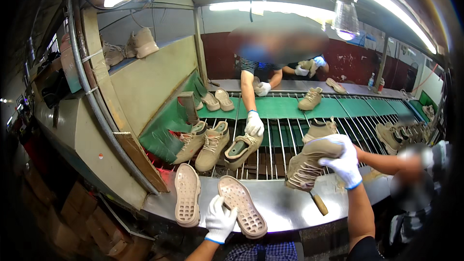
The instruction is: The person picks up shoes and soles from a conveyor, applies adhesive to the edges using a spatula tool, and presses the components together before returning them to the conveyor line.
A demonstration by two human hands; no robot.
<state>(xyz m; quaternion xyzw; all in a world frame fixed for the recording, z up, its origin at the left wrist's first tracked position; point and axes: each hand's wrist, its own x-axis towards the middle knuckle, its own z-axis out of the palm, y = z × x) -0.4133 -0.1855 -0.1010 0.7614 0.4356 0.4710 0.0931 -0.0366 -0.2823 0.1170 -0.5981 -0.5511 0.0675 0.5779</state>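
My left hand [221, 219], in a white glove with a blue cuff, is closed on the left edge of a beige shoe sole [243, 206]. That sole shows its pitted inner side and overhangs the bench's near edge. Just left of it, a matching sole [187, 195] lies on the metal bench. My right hand [344, 161], gloved too, grips a laced beige shoe upper [307, 164] by its underside and holds it tilted above the bench. Below the upper lies a tool with a wooden handle [319, 204]; its far end is hidden.
Beyond the metal ledge [285, 198] runs a rack of metal rods [277, 150] with several beige shoes. Across it, a co-worker's gloved hand [254, 123] touches a shoe [243, 150]. Another person's arm [382, 160] reaches in from the right. A beige cabinet wall [154, 84] stands at left.
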